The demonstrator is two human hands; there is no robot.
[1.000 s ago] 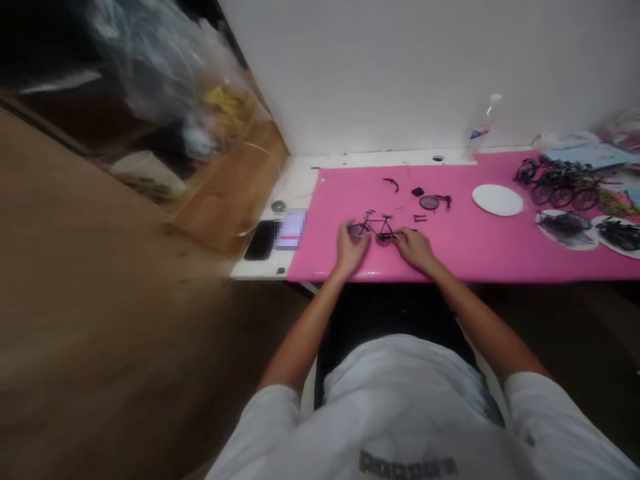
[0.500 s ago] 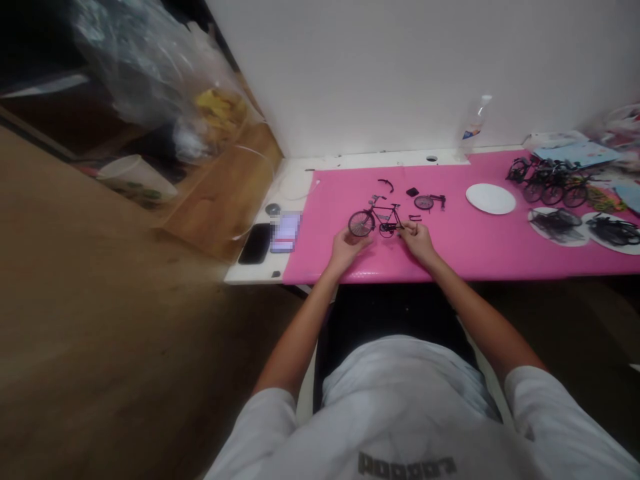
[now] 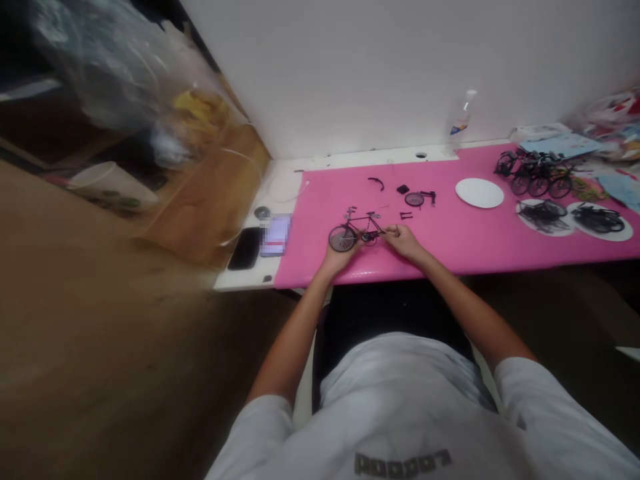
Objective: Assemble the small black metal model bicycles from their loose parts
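A glossy pink cover [image 3: 475, 240] lies over the white table [image 3: 240, 279], against a plain pale wall [image 3: 350, 73]. The thin-framed dark toy bicycle [image 3: 369, 223], its spoked front wheel [image 3: 343, 239] round, is at the cover's near side (small dark parts [image 3: 415, 199] lie beyond), long axis left to right, front pointing left. The right hand's [image 3: 404, 241] grip pinches its rear end; the left hand's [image 3: 344, 259] grip, beneath the wheel, is partly hidden: I cannot tell whether it clasps.
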